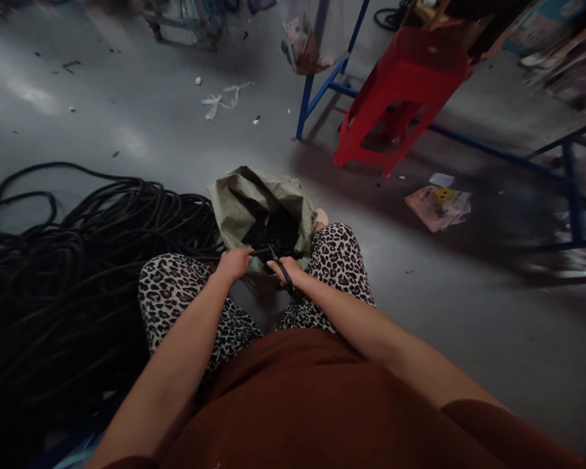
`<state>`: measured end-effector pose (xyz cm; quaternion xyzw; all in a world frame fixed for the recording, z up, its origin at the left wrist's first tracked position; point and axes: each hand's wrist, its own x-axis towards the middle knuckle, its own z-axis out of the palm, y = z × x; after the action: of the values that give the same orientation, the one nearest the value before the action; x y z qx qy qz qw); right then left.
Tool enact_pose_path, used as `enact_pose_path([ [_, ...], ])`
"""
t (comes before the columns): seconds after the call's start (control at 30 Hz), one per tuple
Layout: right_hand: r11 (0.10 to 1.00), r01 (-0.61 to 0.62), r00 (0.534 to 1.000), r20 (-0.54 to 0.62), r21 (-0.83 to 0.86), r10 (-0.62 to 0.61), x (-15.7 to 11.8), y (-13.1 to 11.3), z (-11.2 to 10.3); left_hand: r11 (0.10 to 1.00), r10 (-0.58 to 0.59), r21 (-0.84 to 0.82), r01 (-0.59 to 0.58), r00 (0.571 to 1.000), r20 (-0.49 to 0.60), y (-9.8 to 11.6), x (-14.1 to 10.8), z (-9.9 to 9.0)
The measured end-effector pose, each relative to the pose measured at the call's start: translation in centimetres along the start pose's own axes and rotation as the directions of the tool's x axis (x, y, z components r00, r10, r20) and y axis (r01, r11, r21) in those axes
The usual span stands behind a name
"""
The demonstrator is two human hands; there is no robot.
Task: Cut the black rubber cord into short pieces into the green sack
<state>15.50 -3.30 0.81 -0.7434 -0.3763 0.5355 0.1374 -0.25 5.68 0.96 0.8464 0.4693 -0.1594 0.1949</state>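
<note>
Between my knees stands an open green woven sack (232, 212) with dark pieces (278, 231) inside. My left hand (237, 262) is closed around a black hose (260, 252), whose end points right over the sack's near rim. My right hand (287, 268) grips dark-handled scissors (284, 272), with the blades up beside the hose end. Whether the blades touch the hose is too small to tell. A large heap of coiled black hose (102, 228) lies to the left and reaches the sack.
A red plastic stool (410, 78) stands at the upper right by a blue metal frame (317, 98). A plastic bag (312, 45) hangs there. White scraps (215, 104) and a printed plastic packet (437, 207) lie on the grey floor (141, 124).
</note>
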Motion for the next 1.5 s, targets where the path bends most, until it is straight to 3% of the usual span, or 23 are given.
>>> enact_pose_path([
  [0.27,0.996,0.041,0.999,0.019,-0.08,-0.04,0.2,0.6,-0.1,1.0,-0.015,0.026,0.015,1.0,-0.005,-0.1,-0.1,0.0],
  [0.7,0.998,-0.009,1.0,-0.014,-0.066,0.008,0.2,0.2,-0.9,0.999,-0.043,-0.009,0.043,0.999,-0.017,0.0,-0.1,-0.2],
  [1.0,0.994,-0.063,0.98,0.196,0.088,0.045,1.1,0.9,0.5,1.0,-0.021,-0.017,0.021,0.999,-0.045,-0.1,0.0,-0.2],
  [1.5,0.982,-0.123,0.975,0.204,0.14,0.093,1.5,0.7,0.8,0.997,0.055,-0.048,-0.054,0.998,0.01,0.0,0.0,0.5],
])
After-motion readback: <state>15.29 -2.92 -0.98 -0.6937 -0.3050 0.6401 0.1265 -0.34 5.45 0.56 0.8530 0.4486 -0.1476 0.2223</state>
